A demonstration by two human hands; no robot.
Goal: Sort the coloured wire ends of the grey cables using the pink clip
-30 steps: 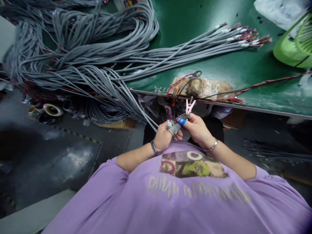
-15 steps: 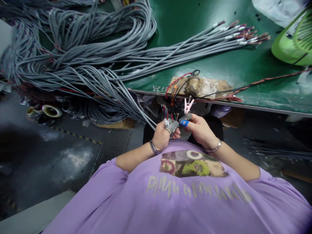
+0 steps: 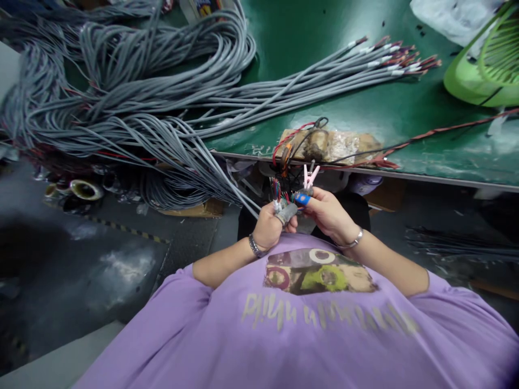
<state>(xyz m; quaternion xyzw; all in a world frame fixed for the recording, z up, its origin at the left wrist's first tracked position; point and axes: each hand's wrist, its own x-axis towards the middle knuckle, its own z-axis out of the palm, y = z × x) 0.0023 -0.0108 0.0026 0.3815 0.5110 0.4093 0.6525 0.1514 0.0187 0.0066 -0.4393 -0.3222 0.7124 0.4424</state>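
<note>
Closed round the ends of grey cables, my left hand has a grey cover on its thumb. Thin coloured wires fan out above its fingers. Beside it on the right, my right hand is pinched close to the wire tips, with blue tape round the thumb; what lies between its fingertips is too small to make out. A pink clip stands just beyond the right fingertips, at the table edge.
Big coils of grey cable cover the left of the green table. Stripped cable ends lie farther back. A taped cardboard piece is at the front edge, a green fan at the right. More cable hangs below.
My right hand has shifted slightly left, closer to my left hand and the coloured wires. The camera view has moved a little. My left hand keeps its hold.
</note>
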